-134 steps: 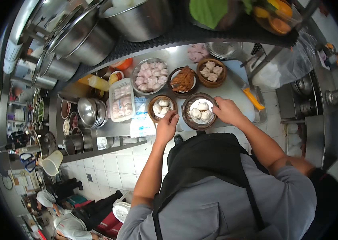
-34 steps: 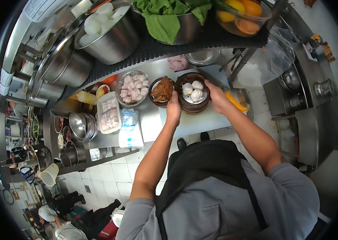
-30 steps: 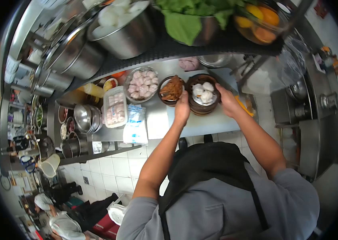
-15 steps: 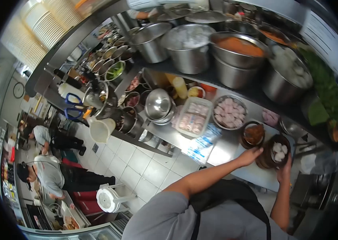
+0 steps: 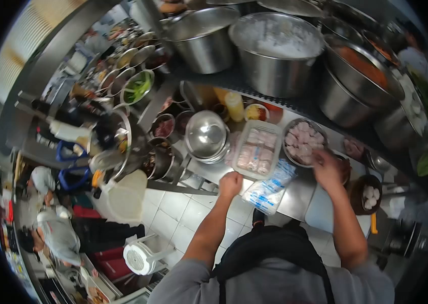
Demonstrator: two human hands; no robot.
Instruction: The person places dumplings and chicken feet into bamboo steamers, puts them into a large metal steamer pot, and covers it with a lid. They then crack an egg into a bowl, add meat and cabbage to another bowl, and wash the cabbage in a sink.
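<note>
My left hand (image 5: 231,184) is closed at the counter's front edge, close to the near left corner of a clear plastic container (image 5: 245,171) with pale wrapped portions. Anything inside its fingers is hidden. My right hand (image 5: 326,167) is smeared by motion over the right rim of a metal bowl of pale pink pieces (image 5: 302,141). Partly behind that hand is a small dark pot (image 5: 346,171). A brown round pot with white balls (image 5: 370,196) stands to the right on the cutting board. Blue-printed plastic bags (image 5: 269,190) lie before the container.
Large steel pots (image 5: 277,66) line the shelf above the counter. Stacked metal bowls (image 5: 205,136) stand left of the container. Blue-handled scissors (image 5: 72,175) and a pale jug (image 5: 125,195) hang at left. Two people and a white stool (image 5: 140,256) are beyond, at lower left.
Both hands have left the brown pot with white balls, which now stands at the right. My left hand moved left to the container; my right hand moved over to the bowl of pink pieces.
</note>
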